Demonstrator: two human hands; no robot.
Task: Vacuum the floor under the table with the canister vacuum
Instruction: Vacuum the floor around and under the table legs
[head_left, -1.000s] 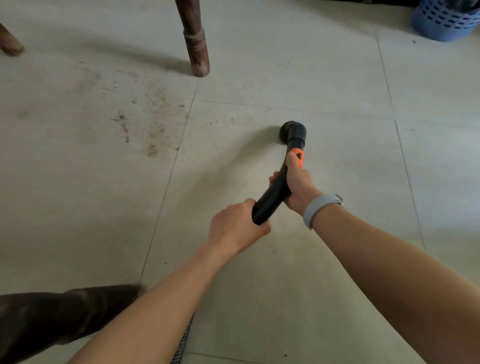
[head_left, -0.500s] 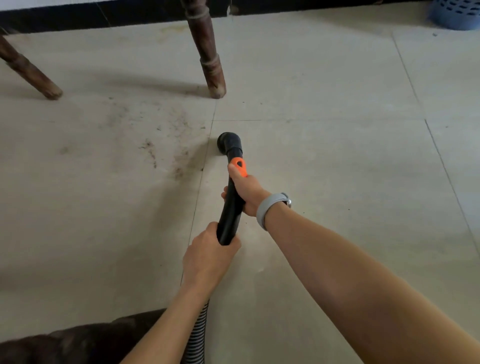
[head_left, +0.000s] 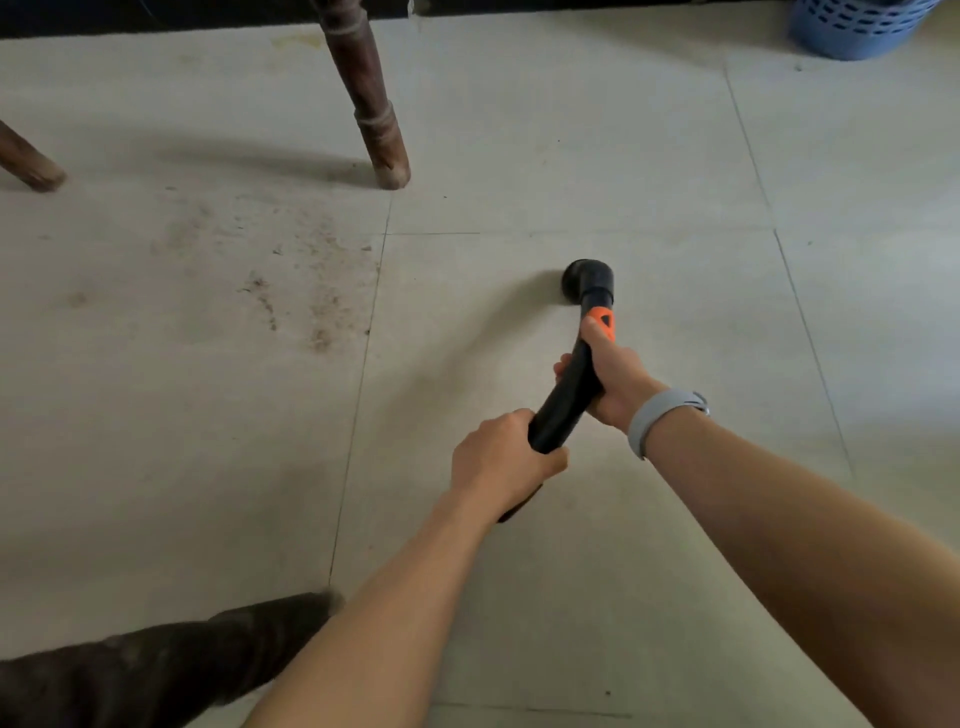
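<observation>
The tiled floor (head_left: 571, 130) fills the view, and a patch of brown dirt (head_left: 291, 291) lies on the tile left of the nozzle, in front of the nearest table leg (head_left: 371, 104). A second table leg (head_left: 28, 166) stands at the far left and a third (head_left: 156, 670) lies across the lower left corner, so the dirty area sits under the table. A blue basket (head_left: 857, 26) stands well apart at the top right. The vacuum wand (head_left: 569, 395) runs diagonally between both hands; its nozzle (head_left: 589, 283) rests on or just above a cleaner tile, right of the dirt. The left hand (head_left: 501, 462) grips the wand's lower end to steer it. The right hand (head_left: 613, 376), fingers closed round the wand below the orange button (head_left: 602, 322), guides the nozzle.
</observation>
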